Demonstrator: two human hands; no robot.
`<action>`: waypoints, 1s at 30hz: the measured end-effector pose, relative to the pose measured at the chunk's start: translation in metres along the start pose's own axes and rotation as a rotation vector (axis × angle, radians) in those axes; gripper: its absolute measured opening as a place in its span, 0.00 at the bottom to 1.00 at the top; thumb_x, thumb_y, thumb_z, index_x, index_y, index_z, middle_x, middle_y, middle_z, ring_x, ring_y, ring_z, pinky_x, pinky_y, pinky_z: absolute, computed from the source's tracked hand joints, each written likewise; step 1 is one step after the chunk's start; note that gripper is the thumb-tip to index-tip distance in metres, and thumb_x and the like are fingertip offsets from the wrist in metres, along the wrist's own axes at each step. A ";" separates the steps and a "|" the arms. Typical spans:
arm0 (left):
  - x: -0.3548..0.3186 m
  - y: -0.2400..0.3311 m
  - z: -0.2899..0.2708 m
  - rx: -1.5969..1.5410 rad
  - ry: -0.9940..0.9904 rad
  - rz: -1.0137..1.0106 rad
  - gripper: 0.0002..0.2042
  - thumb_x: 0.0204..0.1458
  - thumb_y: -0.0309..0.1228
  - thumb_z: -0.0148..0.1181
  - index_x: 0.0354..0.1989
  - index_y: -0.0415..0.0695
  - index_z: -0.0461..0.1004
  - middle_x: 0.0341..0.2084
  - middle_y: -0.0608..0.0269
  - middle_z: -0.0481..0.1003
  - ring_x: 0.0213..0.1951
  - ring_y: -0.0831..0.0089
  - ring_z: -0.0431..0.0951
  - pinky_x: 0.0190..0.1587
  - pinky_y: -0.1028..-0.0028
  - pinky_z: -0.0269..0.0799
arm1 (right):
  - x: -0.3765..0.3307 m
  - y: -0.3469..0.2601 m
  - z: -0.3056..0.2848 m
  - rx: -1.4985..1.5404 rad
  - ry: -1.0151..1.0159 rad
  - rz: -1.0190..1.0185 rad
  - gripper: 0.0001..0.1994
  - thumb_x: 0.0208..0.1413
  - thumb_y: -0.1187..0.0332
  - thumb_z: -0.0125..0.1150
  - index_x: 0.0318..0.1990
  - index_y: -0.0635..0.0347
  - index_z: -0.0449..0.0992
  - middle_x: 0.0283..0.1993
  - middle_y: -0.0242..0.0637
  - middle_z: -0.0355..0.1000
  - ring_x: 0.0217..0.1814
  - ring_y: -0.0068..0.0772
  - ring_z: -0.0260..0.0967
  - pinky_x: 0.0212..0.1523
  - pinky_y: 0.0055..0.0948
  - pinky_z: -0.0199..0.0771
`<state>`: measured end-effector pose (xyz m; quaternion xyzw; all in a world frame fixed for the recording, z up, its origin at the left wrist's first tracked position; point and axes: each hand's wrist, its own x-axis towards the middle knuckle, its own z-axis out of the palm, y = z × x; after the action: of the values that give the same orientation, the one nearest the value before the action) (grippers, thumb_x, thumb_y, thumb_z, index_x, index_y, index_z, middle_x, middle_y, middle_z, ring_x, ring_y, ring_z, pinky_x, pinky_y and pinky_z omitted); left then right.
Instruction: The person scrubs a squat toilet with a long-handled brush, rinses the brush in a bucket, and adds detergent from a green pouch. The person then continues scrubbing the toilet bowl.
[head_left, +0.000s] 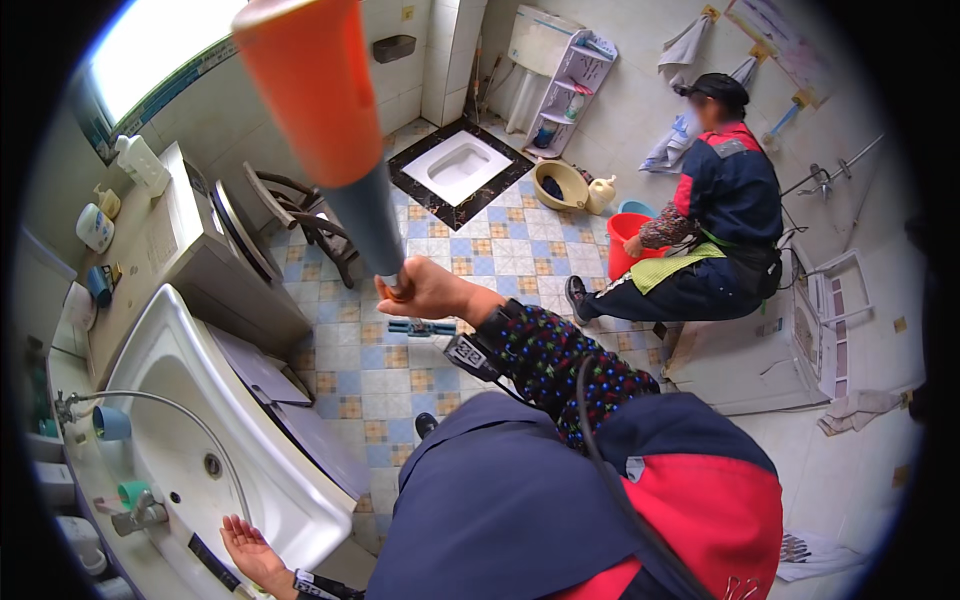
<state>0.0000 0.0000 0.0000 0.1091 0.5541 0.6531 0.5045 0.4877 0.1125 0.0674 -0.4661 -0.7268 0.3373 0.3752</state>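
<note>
My right hand (pixel 430 290) is raised in front of me, its fingers wrapped round the lower end of an orange-and-grey plunger-like tool (pixel 310 95). The tool points up and away; its wide orange part is close to the camera and blurred, narrowing into a grey tube above my fist. My left hand (pixel 256 556) is over the near edge of the white washbasin (pixel 285 500), palm up and fingers apart, with nothing in it. A metal tap (pixel 140 514) and a flexible hose (pixel 222 452) are close to that hand.
A wooden chair (pixel 300 212) and a floor squat toilet (pixel 458 168) lie ahead. On the right a co-worker (pixel 735 190) crouches with a hand at a red bucket (pixel 622 235). A beige basin (pixel 561 187) stands beside a corner shelf (pixel 572 92). Bottles (pixel 143 165) line the counter.
</note>
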 end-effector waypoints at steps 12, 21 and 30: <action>-0.029 0.006 -0.040 -0.289 0.377 0.179 0.06 0.49 0.32 0.53 0.31 0.43 0.71 0.24 0.67 0.72 0.24 0.79 0.69 0.26 0.81 0.64 | 0.173 0.036 0.075 0.000 -0.482 -0.109 0.06 0.44 0.75 0.58 0.26 0.58 0.65 0.24 0.28 0.63 0.28 0.20 0.61 0.29 0.22 0.63; -0.057 -0.028 -0.055 -0.599 0.634 0.146 0.22 0.48 0.36 0.53 0.47 0.34 0.59 0.40 0.48 0.68 0.40 0.64 0.70 0.42 0.72 0.69 | 0.232 0.033 0.095 0.280 -0.585 -0.068 0.06 0.39 0.80 0.56 0.24 0.61 0.65 0.27 0.32 0.65 0.32 0.24 0.63 0.37 0.23 0.64; 0.100 -0.047 -0.185 -0.355 0.490 0.205 0.24 0.46 0.52 0.50 0.40 0.42 0.62 0.27 0.58 0.69 0.32 0.67 0.71 0.37 0.66 0.68 | 0.277 0.060 0.111 0.375 -0.549 0.060 0.06 0.42 0.75 0.57 0.27 0.59 0.66 0.29 0.31 0.67 0.33 0.23 0.64 0.36 0.23 0.66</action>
<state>-0.1516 -0.0417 -0.1478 -0.0858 0.5224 0.7940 0.2988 0.3392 0.3749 0.0268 -0.3016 -0.7120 0.5892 0.2346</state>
